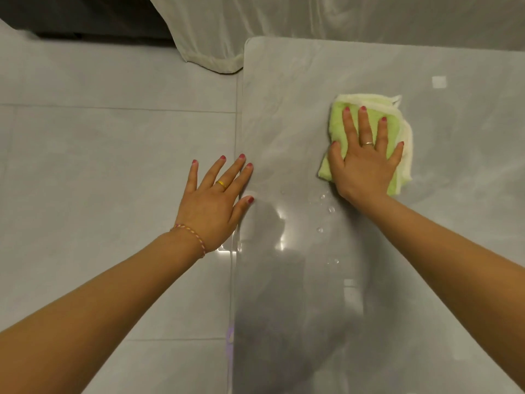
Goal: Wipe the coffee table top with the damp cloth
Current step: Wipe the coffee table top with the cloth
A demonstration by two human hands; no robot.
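1. Head view: right hand point(365, 160) is lying flat w/ fingers spread straight, pressing on the folded green cloth point(339, 123), which is sitting on the coffee table top point(454, 223), far-centre of it.
2. Left hand point(216, 197) is lying open, fingers splayed, over the table's left edge; thumb and fingertips are reaching onto the top.
3. Water droplets point(326, 206) are sitting just near of the cloth, btwn the hands.
4. Tiled floor point(99, 166) is showing at left; a pale curtain point(216, 38) is hanging at the far side.

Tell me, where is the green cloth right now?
In the head view, the green cloth lies flat on the coffee table top, right of centre, pressed under the right hand, just beyond some water droplets.
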